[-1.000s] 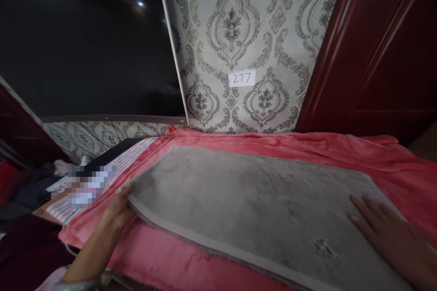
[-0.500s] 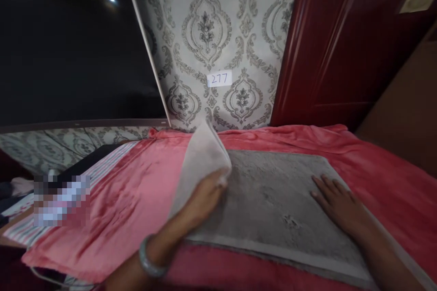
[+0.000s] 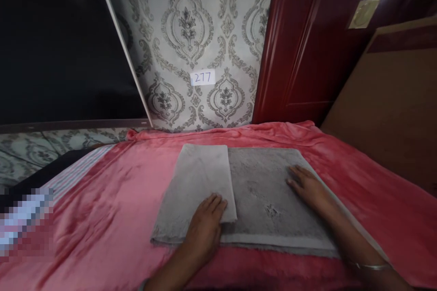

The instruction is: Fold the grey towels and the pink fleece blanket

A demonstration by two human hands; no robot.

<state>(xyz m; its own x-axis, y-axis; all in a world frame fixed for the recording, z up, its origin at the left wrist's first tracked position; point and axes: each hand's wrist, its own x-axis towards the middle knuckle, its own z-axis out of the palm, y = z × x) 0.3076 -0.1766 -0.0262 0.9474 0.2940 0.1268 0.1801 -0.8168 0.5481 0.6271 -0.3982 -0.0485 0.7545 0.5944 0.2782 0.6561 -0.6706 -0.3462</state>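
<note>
A grey plush towel (image 3: pixel 259 177) lies spread on a pink-red blanket, with its left part folded over to the right as a paler flap (image 3: pixel 201 168). My left hand (image 3: pixel 206 218) rests flat on the lower right of this flap, fingers stretched out and near its edge. On the towel's right side lies my right hand (image 3: pixel 305 186), palm down with fingers extended. Neither hand grips the cloth. A small dark patterned mark (image 3: pixel 272 210) shows on the towel between the hands.
The pink-red blanket (image 3: pixel 119 191) covers the surface beneath. A large dark screen (image 3: pixel 64 50) stands at the back left. Behind are patterned wallpaper with a paper label (image 3: pixel 202 77) reading 277, a dark red door (image 3: pixel 307 54), and a brown cardboard-like panel (image 3: pixel 392 109) at the right.
The towel's left flap, raised and held in my left hand before, now lies flat. My left hand has let go and rests on it. My right hand stays on the towel; the view has shifted right.
</note>
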